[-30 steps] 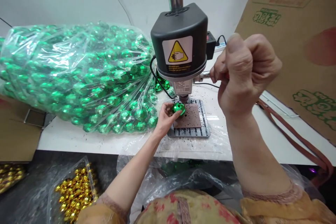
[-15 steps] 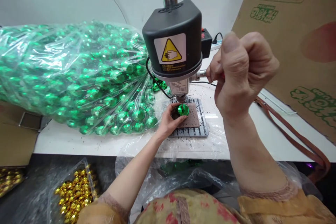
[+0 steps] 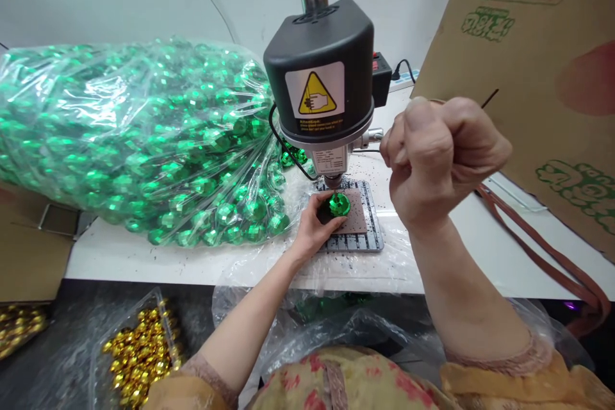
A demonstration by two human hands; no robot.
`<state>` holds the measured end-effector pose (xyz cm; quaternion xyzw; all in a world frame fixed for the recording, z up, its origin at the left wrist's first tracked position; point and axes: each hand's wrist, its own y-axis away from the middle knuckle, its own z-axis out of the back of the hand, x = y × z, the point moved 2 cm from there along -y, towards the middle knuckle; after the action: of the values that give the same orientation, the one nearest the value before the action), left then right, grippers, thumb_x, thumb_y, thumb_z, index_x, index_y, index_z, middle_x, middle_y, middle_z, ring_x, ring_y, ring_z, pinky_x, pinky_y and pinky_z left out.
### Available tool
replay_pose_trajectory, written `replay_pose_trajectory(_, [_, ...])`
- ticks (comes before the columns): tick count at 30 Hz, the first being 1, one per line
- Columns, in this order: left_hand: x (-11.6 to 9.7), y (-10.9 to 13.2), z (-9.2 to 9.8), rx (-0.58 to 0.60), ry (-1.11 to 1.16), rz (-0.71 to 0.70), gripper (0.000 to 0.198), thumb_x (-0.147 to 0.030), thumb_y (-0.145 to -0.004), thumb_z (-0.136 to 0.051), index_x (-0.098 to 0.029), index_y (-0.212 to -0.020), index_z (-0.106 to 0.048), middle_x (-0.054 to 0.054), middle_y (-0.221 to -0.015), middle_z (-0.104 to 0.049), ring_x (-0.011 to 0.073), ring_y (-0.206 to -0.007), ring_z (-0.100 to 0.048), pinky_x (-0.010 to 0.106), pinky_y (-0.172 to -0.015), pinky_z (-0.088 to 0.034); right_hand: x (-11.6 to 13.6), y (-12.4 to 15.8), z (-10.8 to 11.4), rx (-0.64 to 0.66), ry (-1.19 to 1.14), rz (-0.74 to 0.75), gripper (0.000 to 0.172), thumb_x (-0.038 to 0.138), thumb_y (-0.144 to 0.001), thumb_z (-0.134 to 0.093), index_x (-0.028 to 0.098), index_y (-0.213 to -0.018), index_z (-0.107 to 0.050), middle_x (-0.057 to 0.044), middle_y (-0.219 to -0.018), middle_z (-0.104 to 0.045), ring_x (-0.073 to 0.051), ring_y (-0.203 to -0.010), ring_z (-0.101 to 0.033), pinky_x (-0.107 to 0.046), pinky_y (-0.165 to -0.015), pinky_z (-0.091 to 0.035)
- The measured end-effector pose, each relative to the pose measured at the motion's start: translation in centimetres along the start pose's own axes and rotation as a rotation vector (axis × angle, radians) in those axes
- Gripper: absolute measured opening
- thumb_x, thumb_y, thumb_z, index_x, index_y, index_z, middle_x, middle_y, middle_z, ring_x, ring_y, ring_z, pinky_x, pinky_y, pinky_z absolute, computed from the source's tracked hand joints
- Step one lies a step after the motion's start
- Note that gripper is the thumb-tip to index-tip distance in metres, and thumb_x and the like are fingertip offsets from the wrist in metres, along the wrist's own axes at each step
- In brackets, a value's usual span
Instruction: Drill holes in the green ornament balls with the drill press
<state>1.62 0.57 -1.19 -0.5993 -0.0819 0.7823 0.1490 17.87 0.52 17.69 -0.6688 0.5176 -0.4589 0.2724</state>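
Note:
A small bench drill (image 3: 321, 80) with a black motor cover stands on the white table (image 3: 144, 256). My left hand (image 3: 314, 227) pinches a faceted green ball (image 3: 339, 204) on the brown pad of the ribbed drill base (image 3: 372, 240), right under the chuck. My right hand (image 3: 439, 157) is a fist wrapped round the drill's feed lever (image 3: 372, 137), to the right of the drill head; most of the lever is hidden inside the fist.
A big clear bag of green balls (image 3: 139, 141) fills the table's left half. Gold balls in a clear bag (image 3: 137, 352) lie below the table edge. A cardboard box (image 3: 533, 70) leans at the right, with a brown strap (image 3: 542, 250) beside it. Dark chips litter the table.
My right fist has come down with the lever. The left hand has settled the green ball onto the pad under the chuck.

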Motion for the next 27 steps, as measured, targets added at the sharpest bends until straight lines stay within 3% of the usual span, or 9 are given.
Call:
replay_pose_trajectory(7, [0.0, 0.1, -0.1, -0.001, 0.027, -0.006, 0.056, -0.038, -0.08, -0.085, -0.023, -0.126, -0.058, 0.01, -0.129, -0.067, 0.0275, -0.122, -0.065, 0.046, -0.109, -0.05, -0.1, 1.4, 0.1, -0.097, -0.013, 0.038, 0.051, 0.016, -0.088, -0.059, 0.018, -0.059, -0.017, 0.006, -0.05, -0.024, -0.004, -0.043, -0.029, -0.029, -0.046, -0.017])
replay_pose_trajectory(16, [0.1, 0.2, -0.2, -0.01, 0.024, -0.031, 0.056, -0.041, -0.08, -0.085, -0.024, -0.126, -0.058, 0.01, -0.127, -0.067, 0.0275, -0.12, -0.066, 0.045, -0.107, -0.051, -0.6, 2.1, 1.2, -0.019, 0.023, 0.071, 0.052, 0.021, -0.092, -0.061, 0.02, -0.058, -0.022, 0.005, -0.053, -0.026, -0.003, -0.043, -0.027, -0.026, -0.042, -0.022])
replay_pose_trajectory(27, [0.3, 0.1, -0.1, 0.002, 0.033, -0.036, 0.056, -0.038, -0.08, -0.085, -0.023, -0.126, -0.058, 0.01, -0.127, -0.067, 0.0271, -0.121, -0.064, 0.045, -0.108, -0.049, -1.2, 3.0, 1.9, 0.011, 0.01, 0.132, 0.052, 0.014, -0.089, -0.061, 0.018, -0.059, -0.019, 0.007, -0.052, -0.024, -0.003, -0.041, -0.026, -0.026, -0.042, -0.023])
